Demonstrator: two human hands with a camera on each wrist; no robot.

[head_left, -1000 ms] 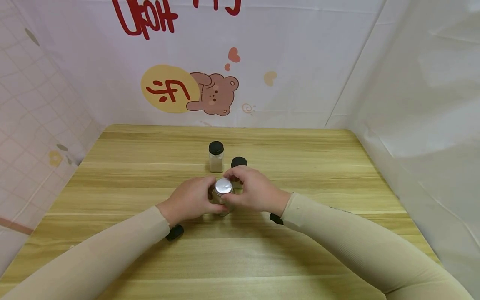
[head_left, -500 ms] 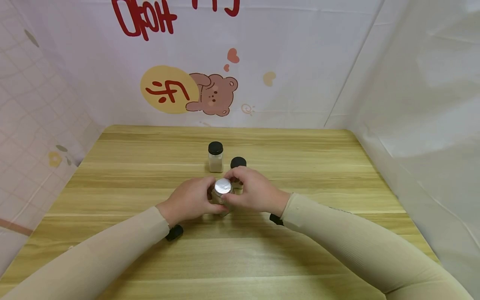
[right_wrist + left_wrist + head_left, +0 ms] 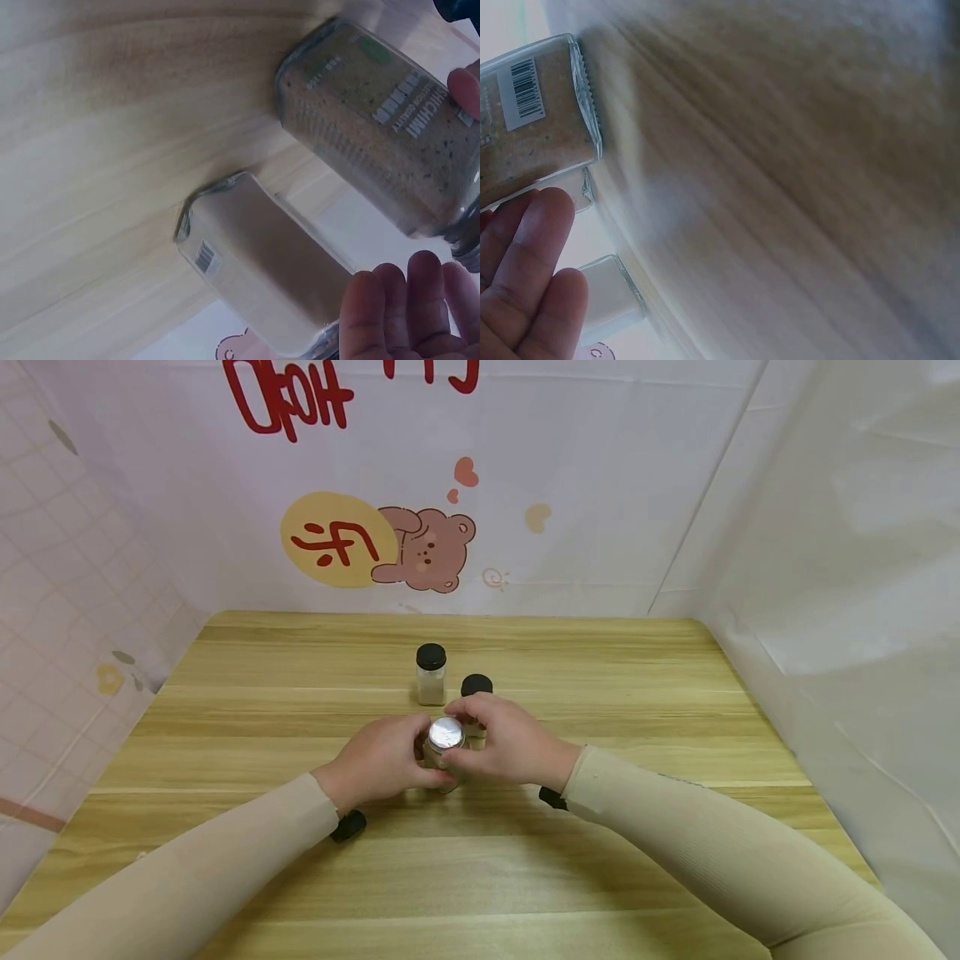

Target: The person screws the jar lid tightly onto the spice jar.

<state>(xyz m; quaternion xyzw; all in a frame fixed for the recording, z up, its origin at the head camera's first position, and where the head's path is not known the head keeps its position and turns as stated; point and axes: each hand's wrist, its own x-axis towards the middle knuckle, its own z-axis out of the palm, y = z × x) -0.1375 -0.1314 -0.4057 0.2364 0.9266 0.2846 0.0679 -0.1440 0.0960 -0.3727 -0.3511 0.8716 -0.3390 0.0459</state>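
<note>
A glass spice jar (image 3: 446, 750) of brown seasoning stands upright on the table, its round top (image 3: 447, 732) silver and shiny. My left hand (image 3: 382, 758) holds the jar's body from the left, thumb at the near side. From the right, my right hand (image 3: 513, 739) has its thumb and fingers around the jar near the top. In the right wrist view the jar (image 3: 382, 120) shows printed lettering and a threaded neck (image 3: 469, 251). The left wrist view shows a barcode on the jar (image 3: 547, 142), with several fingers (image 3: 536, 240) of my left hand beside it.
Behind stands a jar of pale powder (image 3: 431, 677) with a black cap. Another black-capped jar (image 3: 477, 685) stands behind my right hand, partly hidden by it. A small black device shows at each wrist. White printed sheets (image 3: 570, 485) enclose the wooden table (image 3: 480, 877).
Both hands stay around the jar in nearly the same place. The glint on its silver top shifts slightly, and my right fingertips move a little.
</note>
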